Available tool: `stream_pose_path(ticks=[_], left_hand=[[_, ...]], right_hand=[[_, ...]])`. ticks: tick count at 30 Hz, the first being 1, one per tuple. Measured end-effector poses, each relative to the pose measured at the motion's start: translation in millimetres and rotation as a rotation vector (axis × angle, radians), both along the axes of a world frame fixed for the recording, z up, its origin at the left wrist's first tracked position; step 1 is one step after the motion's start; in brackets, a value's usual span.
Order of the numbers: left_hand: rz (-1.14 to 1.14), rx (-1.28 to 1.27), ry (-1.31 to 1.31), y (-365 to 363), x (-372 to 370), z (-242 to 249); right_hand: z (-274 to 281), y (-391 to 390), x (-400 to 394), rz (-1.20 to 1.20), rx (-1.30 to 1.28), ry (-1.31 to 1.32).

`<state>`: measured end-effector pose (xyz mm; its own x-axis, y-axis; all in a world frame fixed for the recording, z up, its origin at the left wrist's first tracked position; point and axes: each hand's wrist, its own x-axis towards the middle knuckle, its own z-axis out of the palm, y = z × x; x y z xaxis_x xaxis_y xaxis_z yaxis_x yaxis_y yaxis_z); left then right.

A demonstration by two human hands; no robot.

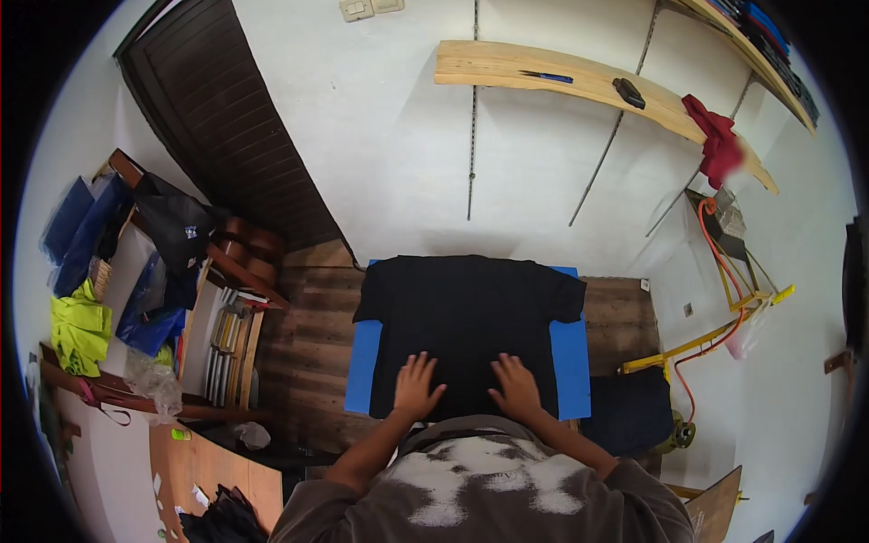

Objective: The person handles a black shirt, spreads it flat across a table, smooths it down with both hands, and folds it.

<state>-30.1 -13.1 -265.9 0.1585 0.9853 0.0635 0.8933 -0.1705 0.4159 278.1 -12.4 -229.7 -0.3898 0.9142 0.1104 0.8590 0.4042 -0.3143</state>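
Observation:
A black T-shirt (466,317) lies spread out on a blue board (573,371), its sleeves reaching to the left and right and its lower end toward my body. My left hand (416,387) rests flat on the lower left part of the shirt, fingers apart. On the lower right part lies my right hand (516,387), also flat with spread fingers. Neither hand grips anything. The shirt's edge nearest me is partly hidden by my own clothing.
Shelves with bags and a yellow-green cloth (81,328) stand at the left. A wooden shelf (588,77) on the wall holds a pen and a red cloth (720,140). At the right are a yellow metal frame (697,339) and a dark cloth (625,412).

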Motion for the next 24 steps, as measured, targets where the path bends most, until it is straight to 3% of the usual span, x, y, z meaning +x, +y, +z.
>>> stream_pose_path(ticks=[1, 2, 3, 5, 7, 9, 12, 16, 18, 21, 22, 24], left_hand=[[-0.126, -0.021, 0.058, 1, 14, -4], [-0.253, -0.042, 0.115, 1, 21, -6], [-0.258, -0.044, 0.115, -1, 20, -6], [-0.279, -0.087, 0.164, -7, 10, -11], [-0.066, -0.132, 0.185, -21, -26, -2], [0.092, -0.151, 0.171, -40, -68, -11], [0.141, -0.205, 0.196, -68, -101, -11], [0.228, -0.144, 0.183, -66, -96, -15], [0.299, -0.092, 0.213, -56, -83, -9], [0.341, -0.191, 0.168, -11, -58, 14], [0.218, -0.115, 0.095, 1, -51, 10], [0.089, -0.053, 0.022, 11, -45, -1]], right_hand=[[-14, -2, -5, -0.004, -0.005, 0.001], [-39, -1, -9, 0.173, 0.089, -0.077], [-53, 0, -10, 0.351, 0.185, -0.156], [-32, -7, 7, 0.338, 0.093, -0.170], [-12, -12, 42, -0.126, -0.309, -0.068], [-21, -44, 79, -0.313, -0.215, -0.116], [-29, -70, 104, -0.375, -0.269, -0.100], [-31, -65, 83, -0.471, -0.201, -0.103], [-26, -45, 57, -0.666, -0.294, -0.140], [-11, -16, 10, -0.469, -0.195, 0.033], [-10, -10, -2, -0.473, -0.198, 0.030], [-17, -7, -23, -0.150, -0.170, -0.094]])
